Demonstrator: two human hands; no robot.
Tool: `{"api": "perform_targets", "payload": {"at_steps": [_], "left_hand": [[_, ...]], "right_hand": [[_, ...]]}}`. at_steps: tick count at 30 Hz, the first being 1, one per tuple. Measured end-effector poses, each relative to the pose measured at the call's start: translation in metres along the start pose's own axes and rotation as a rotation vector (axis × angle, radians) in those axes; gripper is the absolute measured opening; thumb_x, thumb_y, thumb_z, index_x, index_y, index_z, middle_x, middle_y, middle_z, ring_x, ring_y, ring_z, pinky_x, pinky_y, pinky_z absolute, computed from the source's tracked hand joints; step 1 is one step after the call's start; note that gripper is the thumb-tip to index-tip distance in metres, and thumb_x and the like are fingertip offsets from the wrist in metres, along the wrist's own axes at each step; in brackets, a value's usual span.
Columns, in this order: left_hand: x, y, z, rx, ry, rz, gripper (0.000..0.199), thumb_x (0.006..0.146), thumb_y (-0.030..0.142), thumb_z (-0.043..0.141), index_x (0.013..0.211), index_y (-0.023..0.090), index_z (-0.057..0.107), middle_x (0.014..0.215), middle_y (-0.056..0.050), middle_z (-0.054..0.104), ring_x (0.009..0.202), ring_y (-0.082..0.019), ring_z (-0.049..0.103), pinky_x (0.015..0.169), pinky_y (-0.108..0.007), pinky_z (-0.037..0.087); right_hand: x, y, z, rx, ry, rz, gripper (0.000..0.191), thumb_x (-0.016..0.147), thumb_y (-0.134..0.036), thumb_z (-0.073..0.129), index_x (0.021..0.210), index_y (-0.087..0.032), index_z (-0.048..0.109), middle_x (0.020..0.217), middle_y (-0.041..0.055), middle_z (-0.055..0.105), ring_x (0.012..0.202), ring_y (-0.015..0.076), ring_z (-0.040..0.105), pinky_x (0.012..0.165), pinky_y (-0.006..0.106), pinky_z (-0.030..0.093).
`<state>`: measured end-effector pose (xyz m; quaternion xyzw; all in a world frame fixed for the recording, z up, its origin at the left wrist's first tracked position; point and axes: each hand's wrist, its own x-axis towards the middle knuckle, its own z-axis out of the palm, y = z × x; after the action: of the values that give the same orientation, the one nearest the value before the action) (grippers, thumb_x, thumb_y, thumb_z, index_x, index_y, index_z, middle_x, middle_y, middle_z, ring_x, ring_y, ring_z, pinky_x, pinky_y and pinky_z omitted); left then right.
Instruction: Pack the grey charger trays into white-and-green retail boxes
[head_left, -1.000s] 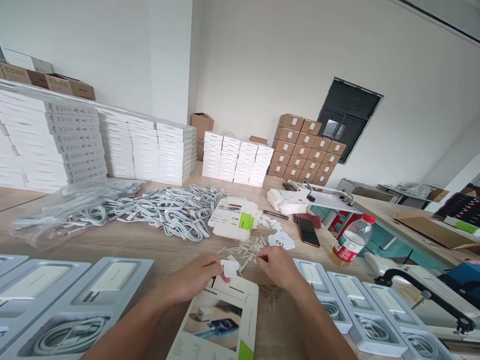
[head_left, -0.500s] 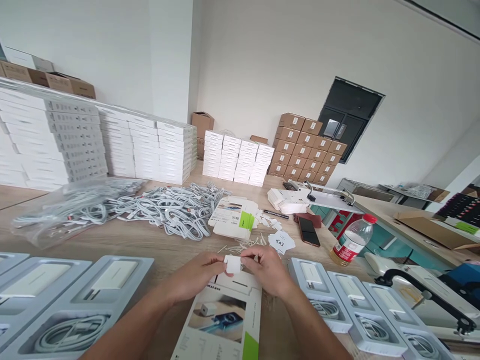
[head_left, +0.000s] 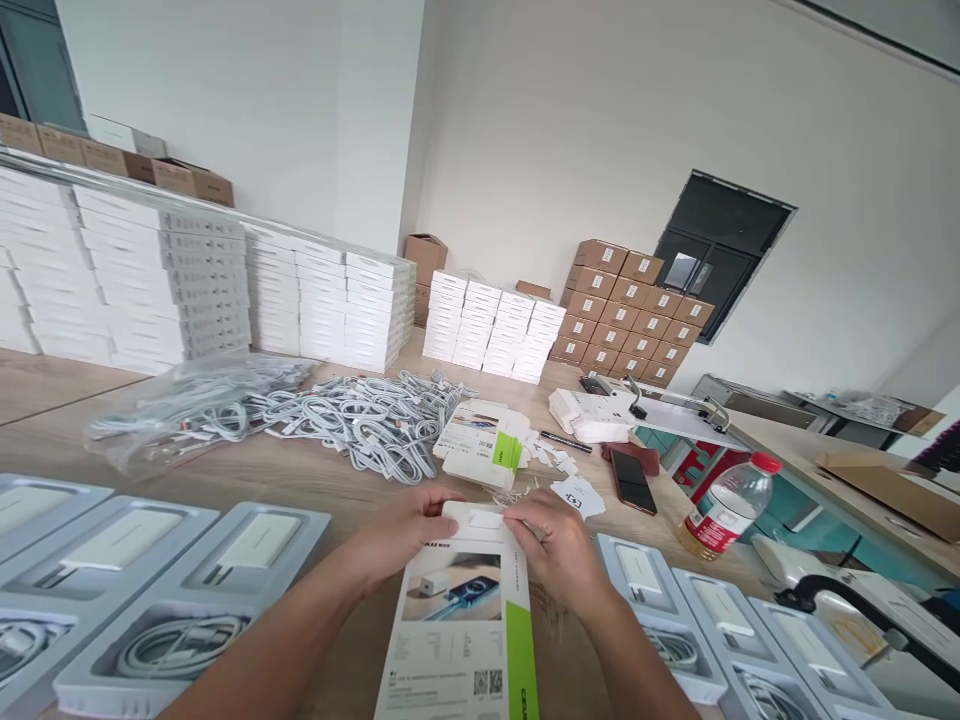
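A flat white carton [head_left: 457, 625] with a charger picture and a green edge lies upright before me, its upper end between my hands. My left hand [head_left: 405, 532] is closed on the carton's upper left corner, thumb on the front. My right hand [head_left: 559, 548] has its fingertips pinched at the upper right, by a small white piece [head_left: 486, 520] against the carton's upper end. Whether that piece is loose or attached I cannot tell. Just beyond the hands lie more flat cartons [head_left: 474, 440], small white scraps [head_left: 559, 458] and printed cards [head_left: 579, 497].
Open trays with chargers and coiled cables stand left [head_left: 187, 590] and right [head_left: 649, 600]. Behind are a cable pile [head_left: 367, 420], white box stacks [head_left: 491, 325] and brown cartons [head_left: 619, 315]. A phone [head_left: 632, 482] and a bottle [head_left: 731, 505] are to the right.
The small white piece, held up between both hands before, now sits against the carton's upper end. My left hand has closed on the carton. The view has turned slightly left.
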<state>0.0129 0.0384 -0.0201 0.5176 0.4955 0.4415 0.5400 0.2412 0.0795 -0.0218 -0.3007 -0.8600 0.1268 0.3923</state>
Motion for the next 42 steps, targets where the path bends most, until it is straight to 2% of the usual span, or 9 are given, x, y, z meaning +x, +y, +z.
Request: {"api": "perform_targets", "payload": {"at_steps": [5, 13, 17, 23, 28, 31, 34, 39, 42], "left_hand": [[-0.002, 0.003, 0.001, -0.114, 0.007, -0.02, 0.033, 0.064, 0.032, 0.075, 0.092, 0.015, 0.071, 0.082, -0.002, 0.07, 0.073, -0.02, 0.06, 0.065, -0.028, 0.043], [-0.007, 0.009, 0.004, -0.189, -0.015, 0.066, 0.025, 0.071, 0.032, 0.071, 0.09, 0.016, 0.069, 0.085, -0.004, 0.069, 0.076, -0.021, 0.061, 0.069, -0.03, 0.046], [-0.006, 0.012, 0.005, -0.107, 0.017, 0.105, 0.024, 0.075, 0.033, 0.067, 0.092, 0.016, 0.069, 0.084, -0.003, 0.069, 0.078, -0.022, 0.063, 0.07, -0.03, 0.046], [-0.006, 0.016, 0.01, 0.098, 0.097, 0.213, 0.016, 0.077, 0.031, 0.061, 0.082, 0.019, 0.069, 0.076, 0.0, 0.067, 0.071, -0.018, 0.059, 0.067, -0.027, 0.044], [-0.011, 0.02, 0.015, 0.169, 0.095, 0.227, 0.025, 0.077, 0.039, 0.068, 0.092, 0.019, 0.067, 0.081, -0.001, 0.068, 0.076, -0.02, 0.062, 0.067, -0.028, 0.048], [-0.012, 0.02, 0.017, 0.183, 0.088, 0.247, 0.028, 0.076, 0.037, 0.071, 0.096, 0.019, 0.064, 0.085, -0.002, 0.068, 0.08, -0.022, 0.063, 0.07, -0.03, 0.05], [-0.012, 0.017, 0.017, 0.189, 0.079, 0.256, 0.025, 0.078, 0.035, 0.07, 0.095, 0.018, 0.063, 0.08, -0.001, 0.065, 0.075, -0.019, 0.061, 0.067, -0.028, 0.05], [-0.014, 0.016, 0.019, 0.216, 0.078, 0.243, 0.02, 0.077, 0.032, 0.069, 0.091, 0.019, 0.063, 0.073, 0.003, 0.059, 0.069, -0.016, 0.057, 0.062, -0.025, 0.047], [-0.015, 0.019, 0.02, 0.252, 0.095, 0.238, 0.018, 0.077, 0.031, 0.068, 0.089, 0.019, 0.063, 0.074, 0.003, 0.059, 0.07, -0.017, 0.057, 0.063, -0.026, 0.046]], "right_hand": [[0.002, -0.005, -0.005, -0.102, -0.071, -0.109, 0.024, 0.096, -0.021, 0.05, 0.087, -0.025, 0.071, 0.081, 0.0033, 0.07, 0.079, 0.0194, 0.059, 0.071, 0.032, 0.045], [0.002, -0.017, -0.01, -0.218, -0.137, -0.151, 0.028, 0.096, -0.02, 0.046, 0.087, -0.025, 0.072, 0.085, 0.0051, 0.069, 0.08, 0.0206, 0.055, 0.07, 0.034, 0.043], [0.003, -0.02, -0.009, -0.245, -0.151, -0.166, 0.028, 0.097, -0.02, 0.045, 0.086, -0.024, 0.07, 0.085, 0.0049, 0.068, 0.081, 0.0202, 0.053, 0.07, 0.034, 0.043], [0.002, -0.019, -0.004, -0.204, -0.108, -0.15, 0.022, 0.092, -0.015, 0.05, 0.084, -0.023, 0.068, 0.091, 0.005, 0.067, 0.086, 0.0211, 0.055, 0.073, 0.034, 0.045], [0.001, -0.013, -0.001, -0.041, 0.029, -0.006, 0.014, 0.087, -0.019, 0.059, 0.093, -0.026, 0.069, 0.121, 0.0076, 0.06, 0.114, 0.025, 0.054, 0.093, 0.041, 0.048], [-0.001, -0.008, 0.0, 0.137, 0.011, 0.166, 0.034, 0.083, -0.024, 0.065, 0.117, -0.029, 0.063, 0.133, 0.0071, 0.057, 0.12, 0.0257, 0.054, 0.095, 0.042, 0.05], [-0.002, -0.003, 0.002, 0.343, -0.056, 0.36, 0.051, 0.08, -0.03, 0.069, 0.129, -0.031, 0.057, 0.124, 0.0061, 0.064, 0.107, 0.0243, 0.062, 0.086, 0.039, 0.054], [-0.001, 0.001, 0.005, 0.559, -0.068, 0.46, 0.038, 0.073, -0.035, 0.075, 0.11, -0.026, 0.067, 0.096, 0.0025, 0.072, 0.085, 0.0215, 0.066, 0.075, 0.035, 0.055], [0.0, -0.001, 0.006, 0.618, -0.044, 0.483, 0.035, 0.07, -0.033, 0.077, 0.103, -0.025, 0.069, 0.09, 0.0013, 0.071, 0.08, 0.0202, 0.065, 0.071, 0.033, 0.054]]}}
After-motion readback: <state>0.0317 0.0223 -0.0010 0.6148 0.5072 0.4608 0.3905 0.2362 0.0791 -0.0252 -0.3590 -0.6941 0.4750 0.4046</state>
